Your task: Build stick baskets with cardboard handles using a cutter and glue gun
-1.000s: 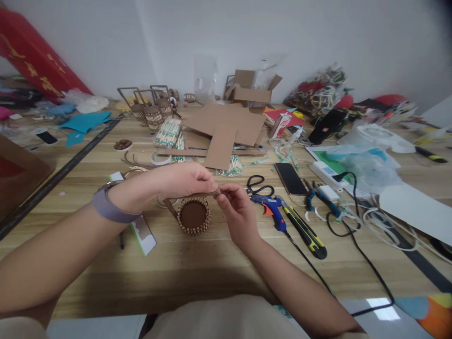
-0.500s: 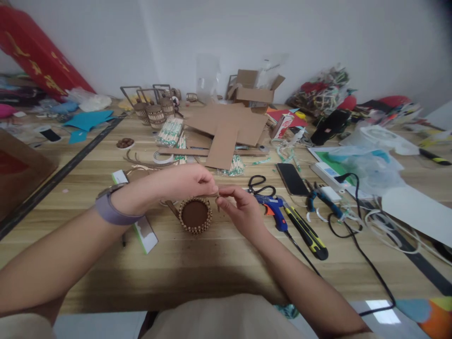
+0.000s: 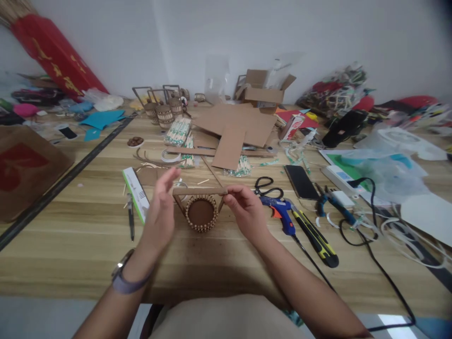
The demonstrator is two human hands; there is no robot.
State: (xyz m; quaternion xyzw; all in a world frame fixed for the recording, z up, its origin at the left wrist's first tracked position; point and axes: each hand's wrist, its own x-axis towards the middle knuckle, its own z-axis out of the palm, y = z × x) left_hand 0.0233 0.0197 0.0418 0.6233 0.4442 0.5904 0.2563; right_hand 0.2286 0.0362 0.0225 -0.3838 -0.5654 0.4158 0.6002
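Observation:
A small round basket (image 3: pixel 201 214) with a brown inside and a wall of pale stick ends stands on the table between my hands. A brown cardboard handle (image 3: pixel 199 191) rises over it, with a flat bar across the top and a strip down each side. My right hand (image 3: pixel 247 212) pinches the bar's right corner between thumb and fingers. Beside the left corner, my left hand (image 3: pixel 160 214) is held upright with its fingers stretched out and holds nothing. Whether it touches the bar I cannot tell.
Right of the basket lie black-handled scissors (image 3: pixel 267 188), a blue glue gun (image 3: pixel 280 212), a yellow-black utility knife (image 3: pixel 316 239) and a phone (image 3: pixel 301 181). A pen (image 3: pixel 131 219) and a white-green box (image 3: pixel 137 193) lie left. Cardboard sheets (image 3: pixel 236 120) and similar handled baskets (image 3: pixel 165 115) stand behind.
My left hand has let go of the right corner and drawn back left, its fingers opening. The handle's bar is now uncovered. My right hand stays at the right corner; the view has shifted slightly.

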